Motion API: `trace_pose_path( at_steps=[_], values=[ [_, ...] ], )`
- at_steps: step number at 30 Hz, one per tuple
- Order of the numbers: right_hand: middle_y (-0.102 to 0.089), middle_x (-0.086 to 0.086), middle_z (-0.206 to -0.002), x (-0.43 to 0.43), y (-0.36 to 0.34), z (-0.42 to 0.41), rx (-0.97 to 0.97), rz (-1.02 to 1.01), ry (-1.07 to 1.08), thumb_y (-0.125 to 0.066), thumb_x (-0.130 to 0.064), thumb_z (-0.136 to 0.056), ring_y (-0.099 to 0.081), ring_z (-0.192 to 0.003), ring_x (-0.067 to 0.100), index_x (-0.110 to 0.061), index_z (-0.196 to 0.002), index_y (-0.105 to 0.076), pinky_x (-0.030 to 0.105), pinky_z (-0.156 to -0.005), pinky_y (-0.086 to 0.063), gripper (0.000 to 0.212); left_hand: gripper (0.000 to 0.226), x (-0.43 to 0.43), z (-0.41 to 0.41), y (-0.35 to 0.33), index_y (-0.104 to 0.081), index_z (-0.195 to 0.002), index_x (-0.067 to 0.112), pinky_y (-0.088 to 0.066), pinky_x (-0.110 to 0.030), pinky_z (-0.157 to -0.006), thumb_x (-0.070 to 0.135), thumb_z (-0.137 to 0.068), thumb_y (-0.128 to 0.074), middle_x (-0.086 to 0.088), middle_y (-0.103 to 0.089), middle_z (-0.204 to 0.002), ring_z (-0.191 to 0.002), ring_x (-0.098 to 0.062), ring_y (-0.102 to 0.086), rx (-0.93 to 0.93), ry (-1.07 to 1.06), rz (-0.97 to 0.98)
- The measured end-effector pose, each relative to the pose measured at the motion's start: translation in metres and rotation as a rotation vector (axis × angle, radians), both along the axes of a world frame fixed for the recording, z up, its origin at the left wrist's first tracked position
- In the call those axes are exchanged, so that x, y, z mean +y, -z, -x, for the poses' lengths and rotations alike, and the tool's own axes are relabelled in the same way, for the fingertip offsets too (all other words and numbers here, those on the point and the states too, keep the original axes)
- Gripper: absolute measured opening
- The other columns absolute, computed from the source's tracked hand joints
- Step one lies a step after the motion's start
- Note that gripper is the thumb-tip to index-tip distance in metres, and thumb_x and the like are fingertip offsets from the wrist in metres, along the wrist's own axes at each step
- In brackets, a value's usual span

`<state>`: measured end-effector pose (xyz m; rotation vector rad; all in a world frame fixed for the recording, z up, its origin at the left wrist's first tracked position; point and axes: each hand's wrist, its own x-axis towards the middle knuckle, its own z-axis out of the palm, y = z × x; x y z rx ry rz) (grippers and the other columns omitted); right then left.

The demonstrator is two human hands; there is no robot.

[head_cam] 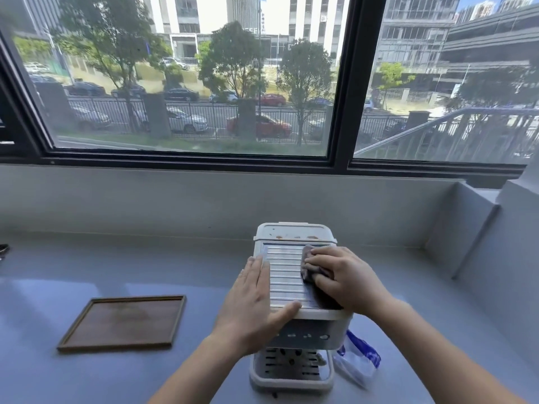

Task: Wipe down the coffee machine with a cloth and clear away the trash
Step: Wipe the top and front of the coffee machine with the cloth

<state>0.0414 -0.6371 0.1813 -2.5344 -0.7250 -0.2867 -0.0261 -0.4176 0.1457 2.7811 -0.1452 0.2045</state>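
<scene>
Near the worktop (pixel 408 287) front edge stands the coffee machine (pixel 291 287). Its left side is steadied by the left hand (pixel 250 304), fingers flat. On its ribbed top, the right hand (pixel 347 278) grips a dark cloth (pixel 313 275). A plastic wrapper (pixel 357 360) lies just right; a wooden tray (pixel 125 322) sits left, apart.

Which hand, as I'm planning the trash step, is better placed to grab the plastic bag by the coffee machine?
Probably right: the plastic bag lies nearer the right hand, which holds the cloth; the left hand braces the coffee machine.
</scene>
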Motion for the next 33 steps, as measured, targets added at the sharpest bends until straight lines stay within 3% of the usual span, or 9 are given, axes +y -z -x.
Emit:
trace_pose_path(
  at_steps=[5, 9, 14, 16, 19, 23, 27, 30, 33],
  values=[
    [-0.054, -0.020, -0.136, 0.062, -0.004, 0.011, -0.018, 0.045, -0.118, -0.055, -0.040, -0.092, -0.045, -0.128, 0.012, -0.039, -0.118, -0.067, 0.030, -0.100, -0.039, 0.029, 0.122, 0.007, 0.017, 0.014, 0.008, -0.155, 0.019, -0.008, -0.023, -0.118, 0.096, -0.066, -0.024, 0.005, 0.005, -0.165, -0.148, -0.002, 0.010, -0.026, -0.074, 0.214],
    [-0.055, -0.023, -0.134, 0.043, -0.002, 0.035, 0.007, 0.046, -0.280, -0.058, -0.042, -0.089, -0.049, -0.123, 0.006, -0.042, -0.116, -0.067, 0.022, -0.095, -0.037, 0.029, 0.125, 0.009, 0.014, 0.010, 0.012, -0.155, 0.021, -0.009, -0.026, -0.121, 0.089, -0.065, -0.044, 0.008, 0.009, -0.164, -0.146, 0.001, 0.014, 0.020, -0.008, 0.274],
    [-0.063, -0.014, -0.125, -0.013, 0.006, 0.028, -0.032, -0.138, 0.057, -0.069, -0.022, -0.084, -0.052, -0.121, 0.014, -0.031, -0.105, -0.075, 0.020, -0.097, -0.039, 0.024, 0.125, 0.014, 0.010, -0.002, 0.016, -0.154, 0.025, -0.005, -0.030, -0.121, 0.092, -0.065, -0.042, 0.018, 0.021, -0.156, -0.145, 0.001, 0.020, 0.099, 0.086, 0.173],
    [-0.063, -0.011, -0.123, 0.000, 0.006, 0.026, -0.057, -0.107, 0.157, -0.068, -0.024, -0.085, -0.051, -0.121, 0.018, -0.030, -0.103, -0.075, 0.027, -0.098, -0.041, 0.020, 0.097, 0.009, 0.004, -0.009, 0.004, -0.156, 0.027, -0.006, -0.029, -0.121, 0.075, -0.080, -0.033, 0.017, 0.010, -0.160, -0.148, 0.000, 0.009, 0.076, 0.076, 0.272],
    [-0.059, -0.020, -0.125, 0.029, 0.009, 0.037, -0.098, 0.002, 0.012, -0.057, -0.045, -0.086, -0.050, -0.119, 0.013, -0.038, -0.108, -0.068, 0.034, -0.091, -0.046, 0.025, 0.062, 0.000, -0.008, -0.024, -0.035, -0.146, 0.034, -0.031, -0.044, -0.114, 0.039, -0.084, -0.031, 0.009, -0.040, -0.152, -0.140, -0.011, -0.031, 0.000, 0.040, 0.571],
    [-0.054, -0.021, -0.134, 0.051, 0.005, 0.023, -0.063, 0.041, -0.067, -0.049, -0.050, -0.092, -0.046, -0.124, 0.012, -0.041, -0.121, -0.062, 0.031, -0.098, -0.041, 0.033, 0.050, 0.001, -0.011, -0.027, -0.050, -0.136, 0.035, -0.038, -0.049, -0.108, 0.027, -0.088, -0.034, 0.011, -0.057, -0.136, -0.130, -0.014, -0.048, -0.029, 0.081, 0.841],
    [-0.052, -0.018, -0.138, 0.068, -0.002, 0.014, -0.058, 0.067, -0.105, -0.049, -0.043, -0.094, -0.043, -0.128, 0.015, -0.038, -0.120, -0.064, 0.031, -0.104, -0.036, 0.030, 0.050, 0.002, -0.005, -0.022, -0.043, -0.141, 0.042, -0.033, -0.030, -0.111, 0.039, -0.092, -0.032, 0.022, -0.048, -0.143, -0.135, 0.001, -0.038, -0.063, 0.010, 0.717],
    [-0.055, -0.021, -0.133, 0.035, 0.006, 0.033, -0.065, 0.055, -0.248, -0.052, -0.045, -0.091, -0.050, -0.120, 0.010, -0.041, -0.116, -0.064, 0.028, -0.098, -0.043, 0.029, 0.059, 0.004, -0.003, -0.014, -0.033, -0.149, 0.029, -0.031, -0.035, -0.115, 0.042, -0.093, -0.026, 0.010, -0.037, -0.154, -0.142, -0.003, -0.029, -0.050, 0.027, 0.526],
    [-0.059, -0.019, -0.129, -0.009, 0.005, 0.023, -0.075, -0.040, -0.056, -0.057, -0.040, -0.089, -0.052, -0.120, 0.010, -0.040, -0.112, -0.068, 0.029, -0.097, -0.046, 0.026, 0.064, 0.005, -0.004, -0.004, -0.020, -0.155, 0.025, -0.014, -0.017, -0.115, 0.042, -0.094, -0.028, 0.015, -0.014, -0.161, -0.145, 0.007, -0.006, -0.067, 0.022, 0.352]
  ],
)
